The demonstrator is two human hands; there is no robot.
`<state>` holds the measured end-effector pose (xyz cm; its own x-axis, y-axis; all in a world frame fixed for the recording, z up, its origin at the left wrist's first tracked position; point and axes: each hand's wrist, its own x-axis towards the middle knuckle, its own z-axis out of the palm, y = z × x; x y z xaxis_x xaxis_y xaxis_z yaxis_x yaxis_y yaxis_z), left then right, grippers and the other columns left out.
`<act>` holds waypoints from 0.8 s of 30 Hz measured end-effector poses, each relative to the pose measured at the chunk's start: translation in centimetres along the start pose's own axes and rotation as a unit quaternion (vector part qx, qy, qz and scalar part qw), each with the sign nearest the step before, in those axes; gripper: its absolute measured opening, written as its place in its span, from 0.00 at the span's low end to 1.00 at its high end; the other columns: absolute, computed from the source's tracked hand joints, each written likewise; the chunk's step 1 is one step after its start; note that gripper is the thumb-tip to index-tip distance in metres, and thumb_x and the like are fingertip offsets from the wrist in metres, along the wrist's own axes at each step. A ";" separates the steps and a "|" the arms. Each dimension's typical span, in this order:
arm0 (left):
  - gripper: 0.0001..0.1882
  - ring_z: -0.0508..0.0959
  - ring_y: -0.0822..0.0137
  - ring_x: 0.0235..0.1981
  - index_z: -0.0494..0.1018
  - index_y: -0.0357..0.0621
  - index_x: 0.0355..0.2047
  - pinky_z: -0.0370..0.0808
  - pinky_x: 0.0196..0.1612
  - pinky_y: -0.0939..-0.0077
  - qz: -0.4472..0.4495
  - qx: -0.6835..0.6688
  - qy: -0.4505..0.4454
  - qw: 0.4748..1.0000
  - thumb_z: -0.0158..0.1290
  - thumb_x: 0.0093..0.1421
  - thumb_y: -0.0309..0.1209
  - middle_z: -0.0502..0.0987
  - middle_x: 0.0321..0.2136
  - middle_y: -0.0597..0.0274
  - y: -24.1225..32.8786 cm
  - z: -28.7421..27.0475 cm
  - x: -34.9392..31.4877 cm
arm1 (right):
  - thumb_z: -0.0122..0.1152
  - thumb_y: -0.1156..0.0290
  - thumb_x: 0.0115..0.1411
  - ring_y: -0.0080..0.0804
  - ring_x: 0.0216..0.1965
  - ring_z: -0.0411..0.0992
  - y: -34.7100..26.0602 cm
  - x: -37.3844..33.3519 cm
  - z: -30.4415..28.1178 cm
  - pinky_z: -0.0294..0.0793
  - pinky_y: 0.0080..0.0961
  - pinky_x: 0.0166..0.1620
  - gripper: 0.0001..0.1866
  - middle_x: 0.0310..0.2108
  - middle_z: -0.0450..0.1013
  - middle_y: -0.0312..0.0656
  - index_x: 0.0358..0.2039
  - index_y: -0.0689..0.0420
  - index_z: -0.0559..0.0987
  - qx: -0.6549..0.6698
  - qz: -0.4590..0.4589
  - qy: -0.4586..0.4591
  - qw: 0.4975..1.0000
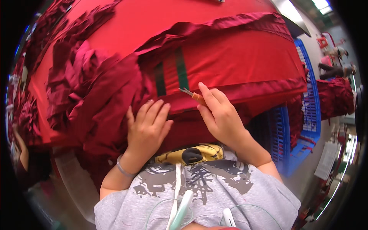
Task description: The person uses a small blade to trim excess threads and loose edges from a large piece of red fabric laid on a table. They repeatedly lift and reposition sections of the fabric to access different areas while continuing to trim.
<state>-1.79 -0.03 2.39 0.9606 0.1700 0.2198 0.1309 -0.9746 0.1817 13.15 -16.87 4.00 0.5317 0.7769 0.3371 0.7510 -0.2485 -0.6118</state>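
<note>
A seam ripper with an orange handle and forked metal tip is held in my right hand, its tip pointing left over a band of dark red satin fabric. My right index finger is stretched out past the handle. My left hand lies on the fabric's near edge with its fingers out and slightly apart. Beside it, to the left, rises a large crumpled heap of the same dark red fabric. Two dark green strips show on the red surface beyond my hands.
A bright red cloth covers the table. Blue plastic baskets holding dark red fabric stand off its right edge. More fabric is piled farther right. At the far left, another person's arm shows. A pale bin stands low on the left.
</note>
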 end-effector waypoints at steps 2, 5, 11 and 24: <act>0.23 0.69 0.63 0.55 0.73 0.57 0.53 0.54 0.60 0.38 0.003 0.008 0.011 1.000 0.57 0.57 0.45 0.71 0.52 0.68 -0.2 0.4 0.1 | 0.58 0.77 0.57 0.44 0.34 0.70 -1.6 -0.5 1.3 0.71 0.36 0.39 0.26 0.30 0.69 0.46 0.57 0.67 0.68 -0.009 0.019 -0.014 1.000; 0.25 0.67 0.62 0.54 0.73 0.59 0.52 0.54 0.60 0.39 0.001 0.017 0.026 1.000 0.57 0.55 0.49 0.69 0.53 0.68 -0.3 1.4 -0.1 | 0.61 0.74 0.55 0.35 0.29 0.70 -1.3 -1.3 2.5 0.71 0.30 0.29 0.23 0.26 0.69 0.41 0.52 0.62 0.74 -0.105 -0.030 -0.044 0.993; 0.27 0.65 0.62 0.56 0.73 0.62 0.52 0.54 0.60 0.39 0.000 0.018 0.035 0.999 0.57 0.53 0.52 0.67 0.58 0.71 -0.3 2.2 -0.2 | 0.62 0.70 0.54 0.29 0.21 0.70 -2.4 -1.3 2.1 0.67 0.25 0.21 0.17 0.20 0.68 0.35 0.44 0.60 0.79 -0.189 -0.021 -0.071 0.979; 0.29 0.64 0.61 0.57 0.72 0.69 0.54 0.52 0.59 0.35 -0.009 -0.006 0.032 0.999 0.58 0.50 0.54 0.66 0.58 0.72 -0.3 2.5 -0.3 | 0.60 0.72 0.54 0.36 0.21 0.75 -1.7 -0.4 4.3 0.72 0.30 0.24 0.13 0.23 0.75 0.41 0.41 0.61 0.80 -0.125 0.032 0.024 0.991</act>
<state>-1.44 -0.19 -0.13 0.9404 0.1964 0.2776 0.1442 -0.9696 0.1976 9.93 -14.26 1.84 0.5942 0.7285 0.3408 0.7859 -0.4359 -0.4385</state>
